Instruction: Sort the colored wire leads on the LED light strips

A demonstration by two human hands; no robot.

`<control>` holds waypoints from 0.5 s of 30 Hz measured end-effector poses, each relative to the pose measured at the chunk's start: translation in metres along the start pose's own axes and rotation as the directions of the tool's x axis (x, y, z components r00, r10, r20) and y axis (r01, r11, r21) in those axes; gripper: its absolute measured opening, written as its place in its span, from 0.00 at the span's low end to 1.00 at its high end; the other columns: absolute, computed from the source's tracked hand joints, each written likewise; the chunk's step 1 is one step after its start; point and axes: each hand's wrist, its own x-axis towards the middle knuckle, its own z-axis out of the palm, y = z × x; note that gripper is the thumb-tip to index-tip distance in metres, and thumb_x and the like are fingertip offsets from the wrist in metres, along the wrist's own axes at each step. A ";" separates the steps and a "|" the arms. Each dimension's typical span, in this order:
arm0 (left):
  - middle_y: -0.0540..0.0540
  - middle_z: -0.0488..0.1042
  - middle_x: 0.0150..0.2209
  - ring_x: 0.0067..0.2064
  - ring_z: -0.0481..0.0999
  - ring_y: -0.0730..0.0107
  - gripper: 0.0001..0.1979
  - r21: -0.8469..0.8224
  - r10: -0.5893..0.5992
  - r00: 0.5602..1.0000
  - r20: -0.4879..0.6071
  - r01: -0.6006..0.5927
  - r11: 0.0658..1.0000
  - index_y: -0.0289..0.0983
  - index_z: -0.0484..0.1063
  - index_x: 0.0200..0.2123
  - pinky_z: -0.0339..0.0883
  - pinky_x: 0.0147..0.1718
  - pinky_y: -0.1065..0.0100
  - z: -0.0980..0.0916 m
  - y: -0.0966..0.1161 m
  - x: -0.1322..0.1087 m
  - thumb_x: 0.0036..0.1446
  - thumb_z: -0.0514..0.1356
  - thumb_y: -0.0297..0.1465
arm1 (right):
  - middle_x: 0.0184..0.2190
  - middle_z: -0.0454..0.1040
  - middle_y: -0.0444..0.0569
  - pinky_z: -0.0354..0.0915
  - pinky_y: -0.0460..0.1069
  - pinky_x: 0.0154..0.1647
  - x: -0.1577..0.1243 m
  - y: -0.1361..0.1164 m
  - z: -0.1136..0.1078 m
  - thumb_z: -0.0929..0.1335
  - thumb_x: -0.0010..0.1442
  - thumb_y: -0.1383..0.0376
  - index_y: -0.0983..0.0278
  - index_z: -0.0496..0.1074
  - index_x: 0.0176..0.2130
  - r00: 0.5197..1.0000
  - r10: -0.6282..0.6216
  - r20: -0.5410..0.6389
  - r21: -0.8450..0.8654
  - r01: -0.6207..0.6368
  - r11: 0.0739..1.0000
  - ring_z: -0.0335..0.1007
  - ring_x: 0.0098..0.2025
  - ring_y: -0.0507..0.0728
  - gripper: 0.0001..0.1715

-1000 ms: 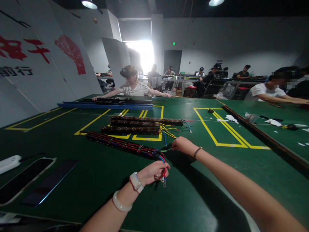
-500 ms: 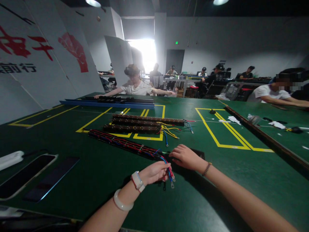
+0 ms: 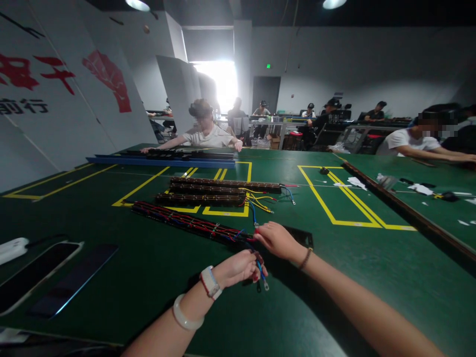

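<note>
A long black strip with red and blue wires [image 3: 186,220] lies slantwise on the green table, its wire ends towards me. My left hand [image 3: 238,267] is closed around the blue cables [image 3: 262,270] at that end; their metal ring terminals [image 3: 266,286] stick out below the fingers. Just above it, my right hand [image 3: 277,240] pinches a red wire [image 3: 251,240] at the strip's end. Its fingertips partly hide the wire. A flat black piece [image 3: 303,236] lies behind the right wrist.
Further back lie several dark strips [image 3: 223,186] with yellow and blue leads. A blue channel [image 3: 159,160] stands beyond, before a co-worker [image 3: 204,129]. Phones [image 3: 74,280] lie at left. A long brown strip [image 3: 405,208] runs along the right, inside of paper scraps [image 3: 357,183].
My right hand has moved slightly left and now pinches a red wire. The red leads no longer hang with the blue ones below my left hand. The co-worker opposite has drawn one arm in.
</note>
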 end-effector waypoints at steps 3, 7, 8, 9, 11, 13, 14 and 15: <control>0.43 0.74 0.27 0.22 0.69 0.74 0.12 0.030 0.001 1.000 -0.001 -0.001 1.000 0.34 0.65 0.33 0.58 0.23 0.72 -0.001 -0.001 0.001 0.59 0.53 0.38 | 0.31 0.76 0.52 0.58 0.46 0.33 0.032 -0.019 -0.012 0.55 0.69 0.56 0.65 0.72 0.40 0.986 0.161 0.051 -0.041 -0.159 0.986 0.71 0.32 0.54 0.23; 0.44 0.74 0.26 0.21 0.67 0.76 0.14 0.047 0.028 1.000 -0.013 -0.028 0.999 0.34 0.66 0.29 0.56 0.22 0.71 -0.004 -0.005 0.003 0.55 0.57 0.40 | 0.32 0.77 0.56 0.62 0.48 0.33 0.069 -0.045 -0.011 0.56 0.69 0.57 0.65 0.74 0.40 0.979 0.164 0.122 -0.155 -0.144 0.977 0.74 0.34 0.58 0.23; 0.44 0.74 0.25 0.21 0.67 0.76 0.15 0.040 0.036 0.999 -0.017 -0.035 0.999 0.33 0.67 0.29 0.56 0.22 0.71 -0.005 -0.006 0.003 0.54 0.57 0.41 | 0.32 0.77 0.57 0.63 0.49 0.33 0.076 -0.051 -0.007 0.57 0.68 0.58 0.66 0.75 0.38 0.979 0.140 0.147 -0.188 -0.111 0.976 0.75 0.34 0.59 0.23; 0.44 0.74 0.25 0.21 0.67 0.75 0.15 0.032 0.045 0.999 -0.019 -0.044 0.999 0.33 0.67 0.29 0.56 0.22 0.71 -0.005 -0.007 0.003 0.54 0.58 0.42 | 0.31 0.77 0.57 0.64 0.50 0.32 0.080 -0.056 -0.002 0.58 0.68 0.60 0.67 0.75 0.37 0.979 0.112 0.170 -0.218 -0.073 0.973 0.75 0.34 0.60 0.22; 0.44 0.74 0.26 0.22 0.68 0.74 0.16 0.019 0.054 0.998 -0.016 -0.054 0.998 0.32 0.70 0.32 0.56 0.22 0.71 -0.006 -0.008 0.003 0.52 0.60 0.41 | 0.31 0.77 0.59 0.66 0.51 0.31 0.085 -0.064 0.008 0.59 0.66 0.62 0.68 0.75 0.34 0.979 0.057 0.197 -0.256 -0.004 0.967 0.75 0.33 0.62 0.20; 0.43 0.74 0.26 0.22 0.68 0.73 0.16 0.010 0.052 0.999 -0.014 -0.052 0.999 0.30 0.71 0.34 0.56 0.22 0.71 -0.007 -0.009 0.004 0.50 0.61 0.39 | 0.31 0.77 0.58 0.66 0.51 0.30 0.084 -0.066 0.012 0.60 0.66 0.63 0.69 0.75 0.34 0.982 0.036 0.183 -0.260 0.013 0.966 0.75 0.32 0.62 0.18; 0.43 0.74 0.26 0.22 0.68 0.73 0.16 0.003 0.047 0.999 -0.017 -0.047 0.999 0.30 0.71 0.34 0.56 0.22 0.71 -0.007 -0.009 0.004 0.50 0.61 0.39 | 0.30 0.77 0.57 0.66 0.51 0.29 0.082 -0.065 0.011 0.60 0.66 0.62 0.69 0.75 0.34 0.986 0.050 0.158 -0.246 -0.009 0.969 0.75 0.32 0.62 0.19; 0.43 0.74 0.26 0.23 0.68 0.73 0.15 -0.005 0.039 0.999 -0.023 -0.039 0.999 0.30 0.71 0.33 0.57 0.23 0.71 -0.007 -0.009 0.004 0.51 0.61 0.39 | 0.30 0.77 0.57 0.65 0.51 0.29 0.078 -0.063 0.008 0.60 0.67 0.60 0.68 0.75 0.34 0.989 0.071 0.132 -0.216 -0.041 0.976 0.75 0.32 0.61 0.20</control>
